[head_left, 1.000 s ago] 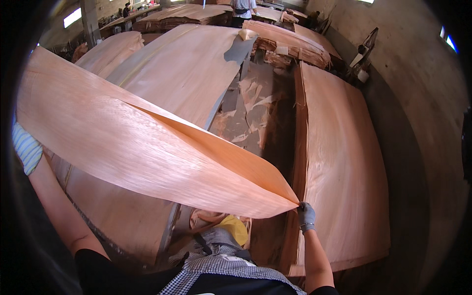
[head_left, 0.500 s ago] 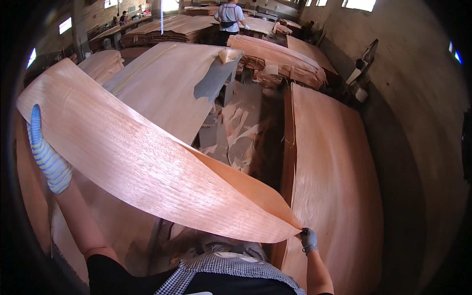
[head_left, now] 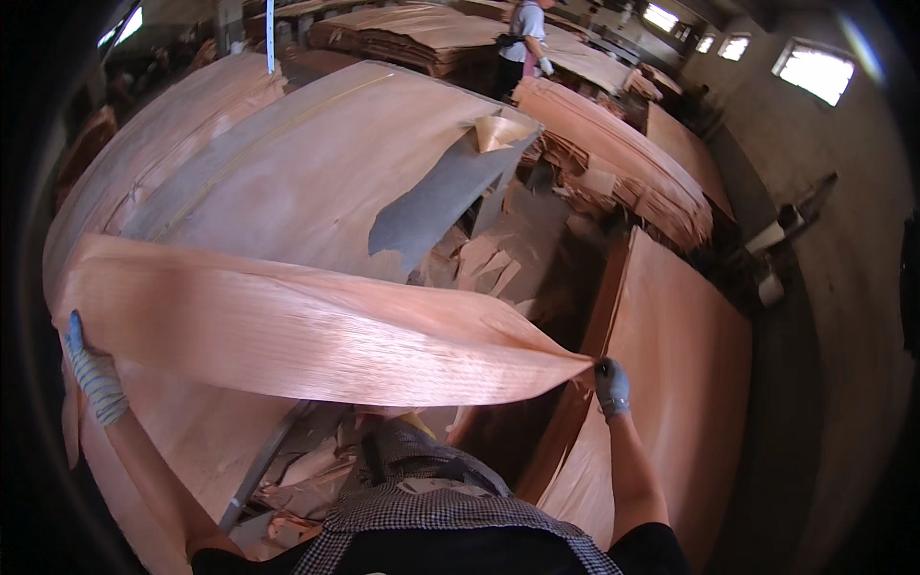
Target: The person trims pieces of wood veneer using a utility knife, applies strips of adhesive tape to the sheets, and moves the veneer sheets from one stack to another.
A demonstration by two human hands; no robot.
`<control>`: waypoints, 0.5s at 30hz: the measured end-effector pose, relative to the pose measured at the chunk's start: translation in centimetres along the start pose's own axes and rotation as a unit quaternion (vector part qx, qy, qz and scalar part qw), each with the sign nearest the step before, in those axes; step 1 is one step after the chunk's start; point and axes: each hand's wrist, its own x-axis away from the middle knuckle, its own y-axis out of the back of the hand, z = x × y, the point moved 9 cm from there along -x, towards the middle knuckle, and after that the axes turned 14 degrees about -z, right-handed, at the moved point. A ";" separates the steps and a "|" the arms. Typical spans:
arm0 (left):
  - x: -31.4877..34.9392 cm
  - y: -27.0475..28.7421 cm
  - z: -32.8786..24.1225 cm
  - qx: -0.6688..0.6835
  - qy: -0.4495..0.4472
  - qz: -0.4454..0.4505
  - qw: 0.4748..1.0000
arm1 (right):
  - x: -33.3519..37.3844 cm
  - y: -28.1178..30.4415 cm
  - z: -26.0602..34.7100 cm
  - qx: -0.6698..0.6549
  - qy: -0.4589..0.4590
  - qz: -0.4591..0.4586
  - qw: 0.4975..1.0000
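A long reddish-brown sheet of wood veneer [head_left: 316, 331] stretches between my two hands, above the work table. My left hand [head_left: 94, 376], in a blue-and-white striped glove, grips its left end, with the thumb on the near face and the other fingers hidden behind. At the other end my right hand [head_left: 611, 385], in a grey glove, is closed on the gathered, pinched tip of the sheet. Between the hands the sheet bows and its far edge folds over. Beyond it lies the table [head_left: 412, 225] with a grey bare patch and more pale veneer [head_left: 287, 182].
A tall stack of veneer [head_left: 671, 383] stands on my right. Torn scraps [head_left: 484, 264] litter the floor between table and stack. Further off are a ragged veneer pile [head_left: 623, 153] and a person [head_left: 522, 48] standing. A wall [head_left: 843, 240] runs along the right.
The sheet's left end has come down and the right end has risen, so it hangs more level. Both hands still hold it. My view has turned left, and the person has turned sideways.
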 end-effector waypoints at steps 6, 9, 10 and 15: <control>-4.8 1.3 10.0 -0.006 -0.027 -0.097 0.995 | -24.6 -9.8 12.8 -0.129 0.100 -0.072 0.984; -6.8 -0.2 17.5 0.054 0.038 -0.161 0.985 | -35.3 -12.9 18.1 -0.146 0.091 -0.085 0.981; -7.2 -0.9 19.7 0.058 0.052 -0.167 0.983 | -38.0 -12.9 20.5 -0.159 0.148 -0.107 0.970; -8.5 -5.3 25.2 -0.062 0.042 -0.205 0.976 | -50.7 -14.5 29.3 -0.207 0.246 -0.158 0.934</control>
